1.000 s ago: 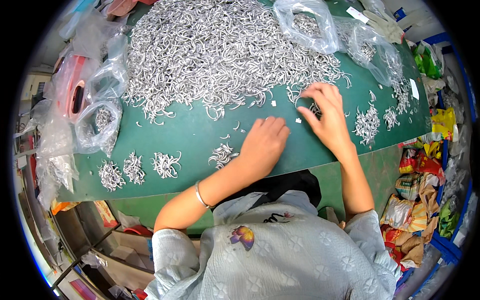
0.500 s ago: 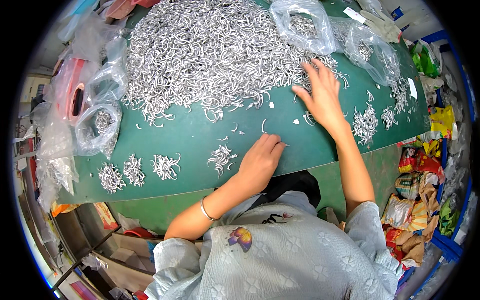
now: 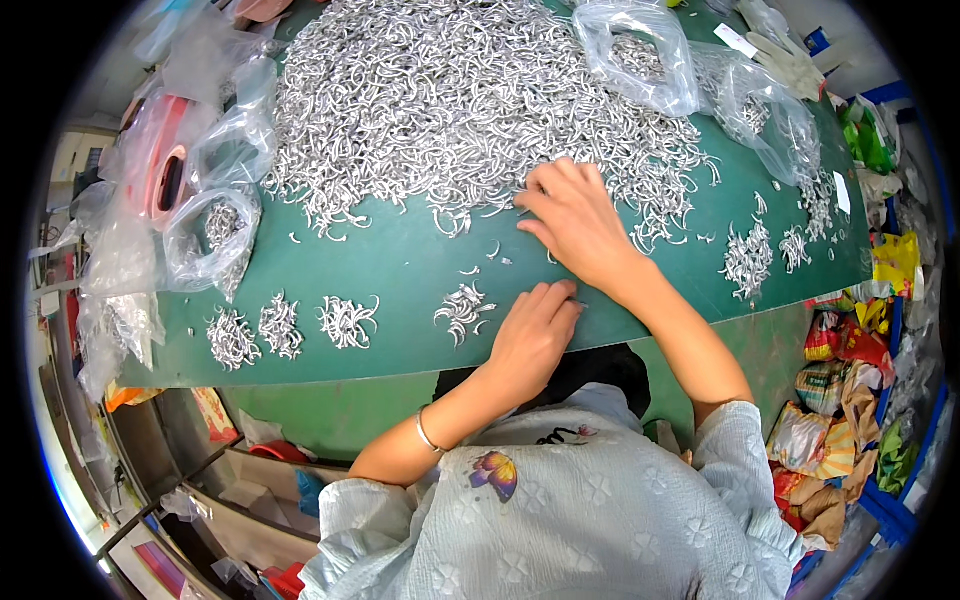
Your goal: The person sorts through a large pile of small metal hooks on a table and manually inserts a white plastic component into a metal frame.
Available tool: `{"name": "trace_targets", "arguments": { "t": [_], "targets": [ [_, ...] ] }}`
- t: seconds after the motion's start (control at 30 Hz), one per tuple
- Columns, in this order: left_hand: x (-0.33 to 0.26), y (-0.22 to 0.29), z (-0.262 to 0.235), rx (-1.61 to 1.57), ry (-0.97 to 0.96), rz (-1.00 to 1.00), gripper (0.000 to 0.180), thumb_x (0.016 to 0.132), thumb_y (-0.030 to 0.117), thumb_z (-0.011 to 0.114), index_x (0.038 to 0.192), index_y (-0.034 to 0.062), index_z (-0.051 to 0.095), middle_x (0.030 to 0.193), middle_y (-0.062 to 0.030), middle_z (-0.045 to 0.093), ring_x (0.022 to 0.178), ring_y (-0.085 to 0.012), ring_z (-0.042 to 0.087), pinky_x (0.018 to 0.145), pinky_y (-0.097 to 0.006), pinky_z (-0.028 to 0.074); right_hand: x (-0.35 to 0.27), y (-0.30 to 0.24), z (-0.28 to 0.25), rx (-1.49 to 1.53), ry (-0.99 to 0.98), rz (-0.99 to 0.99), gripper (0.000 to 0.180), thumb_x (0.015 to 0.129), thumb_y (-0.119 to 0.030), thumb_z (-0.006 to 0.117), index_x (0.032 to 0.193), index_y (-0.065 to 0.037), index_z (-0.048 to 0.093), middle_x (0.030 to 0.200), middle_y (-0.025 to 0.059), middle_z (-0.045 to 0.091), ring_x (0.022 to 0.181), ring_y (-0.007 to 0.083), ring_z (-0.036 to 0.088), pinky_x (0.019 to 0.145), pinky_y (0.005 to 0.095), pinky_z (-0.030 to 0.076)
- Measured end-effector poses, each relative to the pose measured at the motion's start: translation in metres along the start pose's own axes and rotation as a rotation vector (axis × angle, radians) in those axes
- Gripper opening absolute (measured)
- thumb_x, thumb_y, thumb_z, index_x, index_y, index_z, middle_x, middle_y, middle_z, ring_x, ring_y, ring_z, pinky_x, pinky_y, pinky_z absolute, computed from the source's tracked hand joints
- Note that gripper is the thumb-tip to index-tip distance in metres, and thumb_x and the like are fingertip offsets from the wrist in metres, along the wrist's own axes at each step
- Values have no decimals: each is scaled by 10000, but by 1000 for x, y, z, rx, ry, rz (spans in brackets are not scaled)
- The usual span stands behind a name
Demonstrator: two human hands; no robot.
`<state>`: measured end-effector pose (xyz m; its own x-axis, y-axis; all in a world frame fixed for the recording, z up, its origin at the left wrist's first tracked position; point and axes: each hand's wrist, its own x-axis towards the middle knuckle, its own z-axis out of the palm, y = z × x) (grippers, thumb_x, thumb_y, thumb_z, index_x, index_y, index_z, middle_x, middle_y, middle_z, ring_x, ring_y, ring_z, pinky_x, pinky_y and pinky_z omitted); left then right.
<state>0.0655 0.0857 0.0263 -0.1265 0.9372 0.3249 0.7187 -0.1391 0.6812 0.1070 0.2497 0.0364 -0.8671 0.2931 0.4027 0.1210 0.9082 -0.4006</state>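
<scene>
A broad heap of small curved silvery metal pieces [image 3: 460,100] covers the far part of the green table. My right hand [image 3: 582,222] reaches over the heap's near edge, palm down. Its thumb and fingers are bent but apart, and no piece shows between them. My left hand [image 3: 537,335] is by the table's near edge, fingers curled together; what they hold, if anything, is hidden. Just left of it lies a small pile of curved pieces [image 3: 462,310], with a few loose pieces [image 3: 493,249] beyond it.
Three more small piles [image 3: 281,325] lie at the left front, and another pile [image 3: 748,258] at the right. Clear plastic bags [image 3: 640,60] of pieces stand around the heap. A pink object [image 3: 160,165] is at the left. Shelves with packages [image 3: 815,440] stand at the right.
My right hand has moved left and nearer along the heap's edge, its fingers now more bent. My left hand has stayed about in place. The whole view has shifted slightly.
</scene>
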Motion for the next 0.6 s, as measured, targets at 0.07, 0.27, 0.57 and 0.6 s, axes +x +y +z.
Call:
{"name": "trace_targets", "arguments": {
  "t": [0.07,0.27,0.57,0.6],
  "targets": [
    [0,-3,1,-7,-8,52,237,741,-62,654,969,-19,608,1009,-138,584,847,-304,554,708,-389,434,1,4,12,-93,-52,-17,128,748,-109,709,851,-68,646,936,44,542,945,234,494,822,375,366],
    [-10,-6,-3,2,53,2,284,737,-54,646,1014,-4,601,1030,-127,589,860,-300,558,714,-385,423,-34,-16,-37,55,-160,107,70,779,-74,684,795,-39,625,861,78,556,874,253,526,769,380,395],
    [-3,3,-6,210,41,74,421,714,-21,606,1134,-25,586,1135,-158,560,1035,-315,539,787,-354,439,4,-17,-30,374,-178,329,142,800,-46,679,938,-16,658,865,100,590,879,283,578,742,382,465],
    [-1,4,-6,217,15,92,428,708,-17,601,1135,-32,583,1145,-160,556,1060,-320,529,805,-359,442,10,-11,-10,282,-82,171,140,793,-45,679,928,-14,653,889,98,580,898,280,567,758,381,459]
  ]
}}
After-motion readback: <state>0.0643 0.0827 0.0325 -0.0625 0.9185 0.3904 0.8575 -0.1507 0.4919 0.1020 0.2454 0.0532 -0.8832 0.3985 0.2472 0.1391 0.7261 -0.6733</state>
